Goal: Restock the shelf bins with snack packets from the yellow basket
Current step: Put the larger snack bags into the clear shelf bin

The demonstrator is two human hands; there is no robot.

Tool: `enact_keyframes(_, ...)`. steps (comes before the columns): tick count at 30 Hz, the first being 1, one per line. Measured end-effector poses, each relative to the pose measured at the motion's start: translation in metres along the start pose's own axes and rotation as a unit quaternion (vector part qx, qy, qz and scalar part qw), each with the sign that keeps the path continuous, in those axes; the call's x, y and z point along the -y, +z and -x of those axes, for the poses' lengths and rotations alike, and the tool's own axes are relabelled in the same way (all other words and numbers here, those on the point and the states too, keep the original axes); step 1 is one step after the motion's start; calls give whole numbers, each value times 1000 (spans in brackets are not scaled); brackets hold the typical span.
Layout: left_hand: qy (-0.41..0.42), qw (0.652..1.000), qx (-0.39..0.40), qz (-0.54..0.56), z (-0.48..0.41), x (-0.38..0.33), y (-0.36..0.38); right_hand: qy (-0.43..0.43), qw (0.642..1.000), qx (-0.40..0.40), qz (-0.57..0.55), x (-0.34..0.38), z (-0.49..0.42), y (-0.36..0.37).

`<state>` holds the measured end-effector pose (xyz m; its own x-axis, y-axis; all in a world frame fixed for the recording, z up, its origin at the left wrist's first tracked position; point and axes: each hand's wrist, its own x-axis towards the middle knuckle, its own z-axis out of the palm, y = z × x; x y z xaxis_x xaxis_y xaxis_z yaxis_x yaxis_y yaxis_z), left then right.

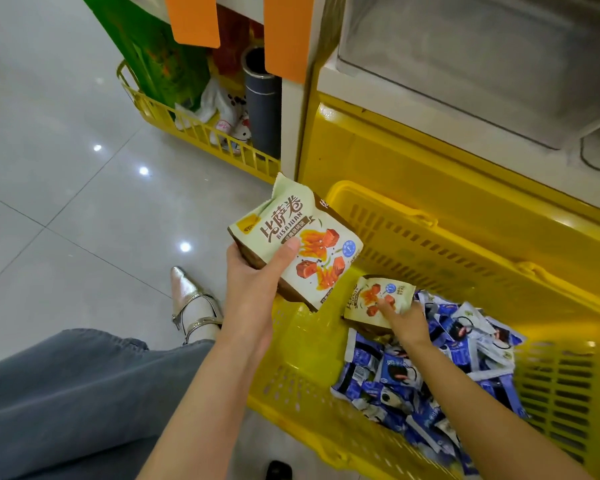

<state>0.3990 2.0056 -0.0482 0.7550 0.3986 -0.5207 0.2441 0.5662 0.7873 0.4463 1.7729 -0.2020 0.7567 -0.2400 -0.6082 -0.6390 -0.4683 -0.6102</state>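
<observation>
While the left grip (253, 275) holds packets (314, 249), the right grip (405, 320) pinches another packet (371, 299).

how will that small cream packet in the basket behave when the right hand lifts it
Probably light: the right hand holds the small cream packet with just its fingers. Likely floppy, as its top edge looks crumpled. Its glossy film may slip.

Head view, single, wide-angle. Mount: on the person's head, above and behind the left grip (253, 282) and right grip (407, 323). Facing: forward and steeply down. Range: close; print on the snack packet (298, 247) in the left grip is legible. Field: right grip, holding a smaller packet (374, 299), low in the yellow basket (430, 251); floor (66, 188) left of the left grip; shelf bin (482, 64) beyond both.
</observation>
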Motion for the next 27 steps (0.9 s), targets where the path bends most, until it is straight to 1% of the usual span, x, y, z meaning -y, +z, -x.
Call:
enact_keyframes(2,-5,1000,4,-3,1,1,5,20,1000,-9,21,6,-3,2)
enact_keyframes(5,-2,1000,15,-1,3,1,16,4,1000,-4,15,16,2,0)
enact_keyframes(8,12,999,33,-15,10,1,26,-16,999,3,-37,30,14,-13)
enact_keyframes(10,13,999,29,-22,14,2,31,-31,996,16,-82,41,28,-31)
enact_keyframes(13,7,1000,5,-27,23,6,36,-71,989,31,-124,58,57,-65)
enact_keyframes(16,18,997,-56,-59,33,14,38,-113,979,43,-165,72,89,-96)
enact_keyframes(18,28,992,-92,-81,41,16,39,-138,970,34,-199,80,109,-114)
enact_keyframes(20,38,989,-102,-98,50,16,41,-153,962,19,-225,83,126,-129)
enact_keyframes(22,51,991,-78,-99,61,15,46,-162,952,25,-258,82,139,-143)
enact_keyframes(24,58,992,-36,-107,72,16,55,-164,945,51,-277,80,150,-156)
enact_keyframes(27,79,988,16,-133,88,13,71,-160,950,80,-254,78,163,-176)
